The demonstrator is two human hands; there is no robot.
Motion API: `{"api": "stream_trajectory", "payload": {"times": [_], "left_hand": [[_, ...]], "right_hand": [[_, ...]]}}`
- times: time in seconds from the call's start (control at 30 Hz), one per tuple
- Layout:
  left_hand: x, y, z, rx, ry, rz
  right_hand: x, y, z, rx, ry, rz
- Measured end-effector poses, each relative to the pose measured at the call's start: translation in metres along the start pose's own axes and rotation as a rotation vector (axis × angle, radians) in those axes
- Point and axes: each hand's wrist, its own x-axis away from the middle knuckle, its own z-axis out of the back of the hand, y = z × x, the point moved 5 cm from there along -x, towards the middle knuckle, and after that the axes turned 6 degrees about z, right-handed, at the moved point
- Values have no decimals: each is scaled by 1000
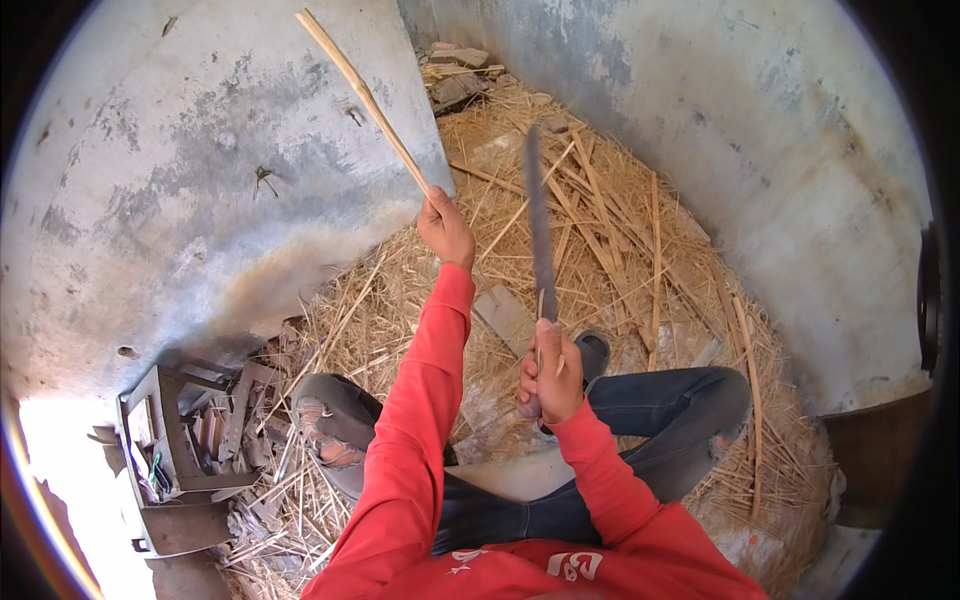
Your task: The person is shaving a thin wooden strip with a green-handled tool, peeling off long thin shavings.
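My left hand point(446, 232) is closed round the lower end of a long pale bamboo strip point(365, 98), which slants up and to the left in front of the wall. In my right hand point(552, 372) is the handle of a machete point(540, 225); its long dark blade points away from me, nearly upright in the picture. A thin pale sliver shows beside the fingers of that hand. Blade and strip are apart. My crossed legs point(660, 425) in dark jeans lie below both hands, and a dark sandal point(592, 352) shows by the right knee.
Straw-like shavings point(400, 300) cover the floor, with several longer strips point(600, 215) heaped ahead. Worn grey walls point(740, 130) enclose the spot on both sides. A dark metal frame point(165, 430) with wood scraps stands at left, and broken bricks point(458, 85) lie in the far corner.
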Motion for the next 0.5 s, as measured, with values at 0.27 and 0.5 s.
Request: {"api": "stream_trajectory", "payload": {"times": [0.27,0.5], "left_hand": [[-14,-6,-17,25,14,-8],[-19,-6,7,93,-18,4]], "right_hand": [[-22,166,112,1124,85,683],[-2,25,10,-29,-71,-281]]}}
